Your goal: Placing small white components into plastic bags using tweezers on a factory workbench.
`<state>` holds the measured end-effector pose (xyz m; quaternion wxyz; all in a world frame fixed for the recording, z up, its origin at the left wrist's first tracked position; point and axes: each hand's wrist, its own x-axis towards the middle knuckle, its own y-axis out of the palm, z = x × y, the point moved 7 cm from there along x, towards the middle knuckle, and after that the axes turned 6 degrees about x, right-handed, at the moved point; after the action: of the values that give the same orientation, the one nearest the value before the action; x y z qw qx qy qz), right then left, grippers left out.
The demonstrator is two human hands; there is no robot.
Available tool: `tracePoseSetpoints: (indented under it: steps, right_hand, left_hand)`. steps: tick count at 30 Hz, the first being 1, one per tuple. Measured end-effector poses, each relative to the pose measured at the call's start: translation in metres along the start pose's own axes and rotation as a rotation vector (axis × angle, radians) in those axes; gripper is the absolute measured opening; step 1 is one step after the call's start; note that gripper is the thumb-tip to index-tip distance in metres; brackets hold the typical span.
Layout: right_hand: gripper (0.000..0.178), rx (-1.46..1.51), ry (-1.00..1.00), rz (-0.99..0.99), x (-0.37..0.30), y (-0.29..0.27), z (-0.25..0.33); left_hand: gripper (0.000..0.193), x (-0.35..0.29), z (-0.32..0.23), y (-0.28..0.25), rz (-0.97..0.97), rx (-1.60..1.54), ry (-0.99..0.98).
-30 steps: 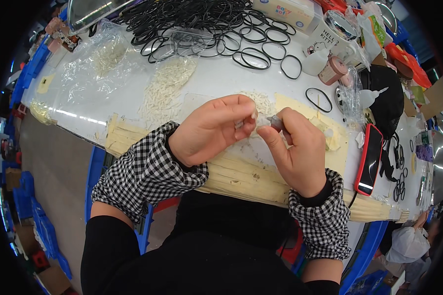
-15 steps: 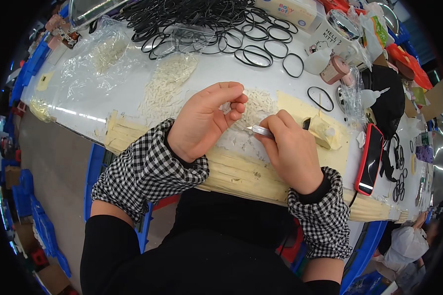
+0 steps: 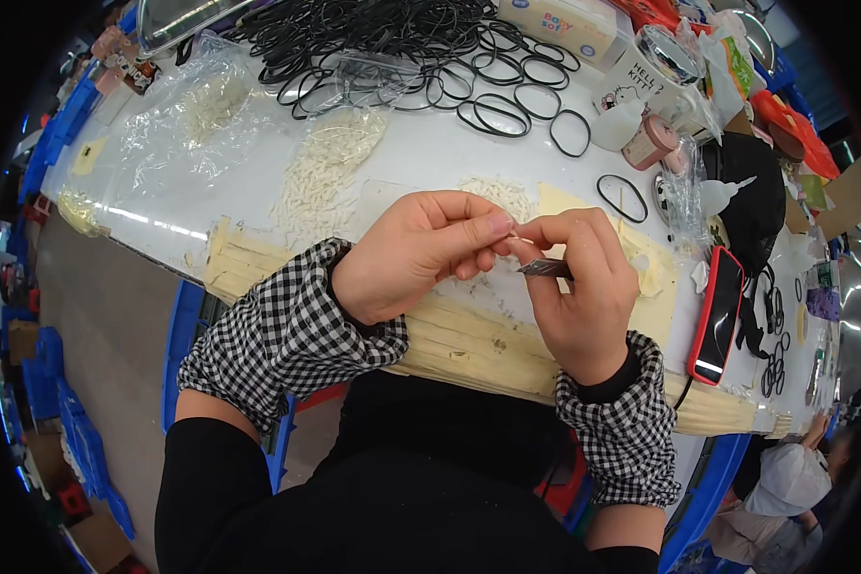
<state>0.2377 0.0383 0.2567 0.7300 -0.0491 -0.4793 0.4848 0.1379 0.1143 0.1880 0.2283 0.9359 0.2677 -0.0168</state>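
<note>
My left hand [image 3: 416, 256] is closed in a pinch, its thumb and forefinger meeting the fingertips of my right hand [image 3: 588, 287] above the table edge. Whatever is pinched there is too small to make out. A small craft knife [image 3: 543, 269] lies in my right hand, its grey blade pointing left, below the pinch. Just beyond the fingers is a heap of tiny off-white pieces [image 3: 497, 194]. A larger heap of the same pieces [image 3: 327, 174] spills from a clear bag at the left.
Black rubber bands [image 3: 364, 38] pile up at the back, with loose ones nearer. At the right are a red-cased phone [image 3: 717, 314], a pink jar [image 3: 651, 142] and a white squeeze bottle [image 3: 722, 193]. Yellowish tape [image 3: 478, 344] covers the front edge. Another person sits at the far lower right.
My right hand has moved up to meet my left fingertips, and the knife has turned, now lying lower in the grip. My left hand has shifted slightly right and closed into a pinch.
</note>
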Motion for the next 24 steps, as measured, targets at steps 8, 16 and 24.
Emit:
tracePoseSetpoints:
  steps: [8, 16, 24]
  right_hand:
    - [0.017, 0.110, 0.043, 0.025, 0.0032, -0.0017, 0.0010]
    - [0.017, 0.214, 0.212, 0.051, -0.0001, 0.0007, -0.0058]
    - [0.011, 0.194, 0.192, 0.018, 0.0001, -0.0029, -0.0048]
  left_hand:
    - [0.019, 0.0002, -0.0016, -0.0048, -0.041, 0.037, 0.077]
    - [0.018, -0.0012, -0.0019, -0.0032, -0.022, 0.030, 0.083]
    - [0.017, -0.0036, -0.0048, 0.0039, 0.012, 0.068, 0.065]
